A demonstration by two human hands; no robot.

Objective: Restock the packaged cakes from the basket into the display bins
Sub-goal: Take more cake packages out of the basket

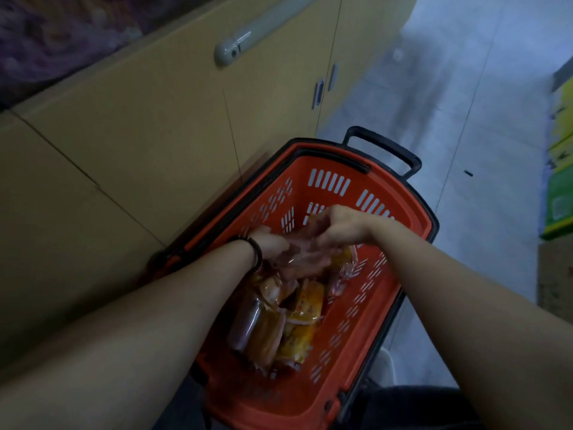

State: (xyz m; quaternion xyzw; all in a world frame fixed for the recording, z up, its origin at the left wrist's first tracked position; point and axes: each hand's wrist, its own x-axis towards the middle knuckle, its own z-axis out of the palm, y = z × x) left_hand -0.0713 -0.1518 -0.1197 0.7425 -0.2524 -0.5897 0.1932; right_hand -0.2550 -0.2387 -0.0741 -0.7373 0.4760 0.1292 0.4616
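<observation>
- the packaged cakes (305, 305) lie heaped in the orange basket (366, 321), in clear and yellow wrappers;
- the right hand (341, 226) curls its fingers round some at the heap's top; the left hand (273, 243), black bracelet (255, 249) at the wrist, touches them too, its grip too blurred to tell;
- the basket stands on the grey floor (465, 119), against yellow cabinet doors (155, 135).

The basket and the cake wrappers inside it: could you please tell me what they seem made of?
The basket looks like moulded orange plastic, matte, with slotted walls and a black rim. The cake wrappers seem thin glossy plastic film, judging by crinkles and highlights.
</observation>
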